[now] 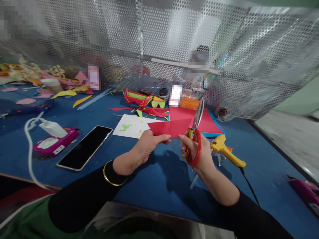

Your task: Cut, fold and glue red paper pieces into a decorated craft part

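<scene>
A folded piece of red paper is held up in front of me, above the blue table. My left hand pinches its lower left edge between thumb and fingers. At the lower right edge, the thumb and fingertips of my right hand grip the same paper. Scissors with red and yellow handles hang on my right hand, blades pointing up and away. Behind the paper, a white sheet with green and yellow spots lies on the table, and red sheets are stacked farther right.
A yellow glue gun lies right of my right hand. On the left are a phone and a purple power strip with a white plug and cable. Decorated paper glasses and scraps sit behind, before a perforated metal screen.
</scene>
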A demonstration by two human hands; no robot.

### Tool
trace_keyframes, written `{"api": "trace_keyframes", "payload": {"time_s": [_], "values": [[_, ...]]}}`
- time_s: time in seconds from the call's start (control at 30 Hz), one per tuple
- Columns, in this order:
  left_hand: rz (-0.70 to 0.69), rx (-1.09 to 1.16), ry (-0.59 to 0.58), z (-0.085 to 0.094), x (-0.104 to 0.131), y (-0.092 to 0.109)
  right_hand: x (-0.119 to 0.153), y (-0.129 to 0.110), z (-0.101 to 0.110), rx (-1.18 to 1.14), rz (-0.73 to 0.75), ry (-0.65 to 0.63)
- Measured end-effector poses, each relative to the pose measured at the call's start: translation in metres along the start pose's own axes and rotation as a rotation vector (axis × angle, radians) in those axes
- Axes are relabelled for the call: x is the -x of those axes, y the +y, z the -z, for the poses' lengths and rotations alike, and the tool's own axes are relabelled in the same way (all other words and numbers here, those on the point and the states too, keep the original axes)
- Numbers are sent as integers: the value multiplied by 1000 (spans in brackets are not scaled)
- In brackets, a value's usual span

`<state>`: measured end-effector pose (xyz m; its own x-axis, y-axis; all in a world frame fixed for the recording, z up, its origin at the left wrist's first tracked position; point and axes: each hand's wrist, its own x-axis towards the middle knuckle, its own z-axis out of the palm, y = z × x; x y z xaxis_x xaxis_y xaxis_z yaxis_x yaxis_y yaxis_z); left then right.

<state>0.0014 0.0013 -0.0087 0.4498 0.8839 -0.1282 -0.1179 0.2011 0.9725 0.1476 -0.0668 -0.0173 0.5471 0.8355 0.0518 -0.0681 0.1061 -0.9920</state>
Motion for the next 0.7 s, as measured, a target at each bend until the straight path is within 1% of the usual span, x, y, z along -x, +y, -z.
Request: {"api": "trace_keyframes", "payload": {"time_s": [0.27, 0.4, 0.5, 0.6, 0.7], "values": [[-61, -111, 28, 1, 1, 3, -1, 1, 1, -13, 0, -7], [-49, -50, 52, 4, -3, 6, -2, -2, 5, -8, 31, -33], [-73, 39, 96, 10, -8, 10, 0, -4, 8, 29, 39, -121], [-110, 81, 133, 16, -12, 13, 7, -2, 10, 108, 22, -272], [-133, 105, 171, 20, -14, 16, 16, 3, 8, 126, 53, -400]]}}
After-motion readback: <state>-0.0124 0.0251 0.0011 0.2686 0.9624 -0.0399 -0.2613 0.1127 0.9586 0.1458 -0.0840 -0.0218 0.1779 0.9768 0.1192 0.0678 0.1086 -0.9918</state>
